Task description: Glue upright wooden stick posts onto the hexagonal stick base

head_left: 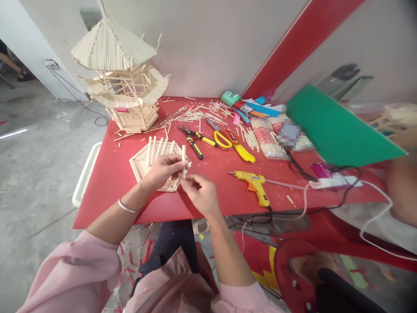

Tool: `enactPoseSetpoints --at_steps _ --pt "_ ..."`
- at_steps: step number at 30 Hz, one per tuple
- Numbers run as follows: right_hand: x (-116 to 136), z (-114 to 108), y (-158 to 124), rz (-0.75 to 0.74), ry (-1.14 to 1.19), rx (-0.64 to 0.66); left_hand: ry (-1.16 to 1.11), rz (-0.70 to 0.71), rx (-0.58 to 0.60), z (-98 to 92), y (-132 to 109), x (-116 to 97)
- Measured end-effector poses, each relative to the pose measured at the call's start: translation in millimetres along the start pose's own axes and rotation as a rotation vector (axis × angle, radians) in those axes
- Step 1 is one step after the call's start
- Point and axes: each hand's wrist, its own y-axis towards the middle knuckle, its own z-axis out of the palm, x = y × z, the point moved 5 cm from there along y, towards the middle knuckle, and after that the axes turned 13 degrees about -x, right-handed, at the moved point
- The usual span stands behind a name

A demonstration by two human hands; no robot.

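Note:
My left hand (163,170) pinches a flat wooden stick (184,153), which stands upright above the near right side of a hexagonal stick base (138,166). My right hand (201,192) has its thumb and forefinger closed at the lower end of that stick. Several upright sticks (158,150) rise in a row from the base, behind my left hand. Part of the base is hidden under my hands. Whether the held stick touches the base, I cannot tell.
A stick pagoda (112,48) stands at the back left. Pliers (193,145), yellow-handled scissors (224,139) and loose sticks (208,114) lie beyond the base. To the right are a yellow glue gun (256,184), packed sticks (267,137), a power strip (337,181) and a green board (339,130).

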Motion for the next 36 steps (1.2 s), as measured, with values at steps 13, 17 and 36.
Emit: enactPoseSetpoints --at_steps 13,17,36 --pt "-6.9 -3.0 4.0 -0.084 -0.005 -0.038 0.145 0.093 0.075 8.3 -6.7 -9.0" --pt "-9.1 -4.5 3.5 -0.063 -0.022 -0.034 0.096 0.170 -0.084 -12.7 4.9 -13.3" --pt "-27.2 19.6 47.5 -0.258 -0.322 -0.015 0.027 0.087 -0.849 -118.4 35.1 -23.4"
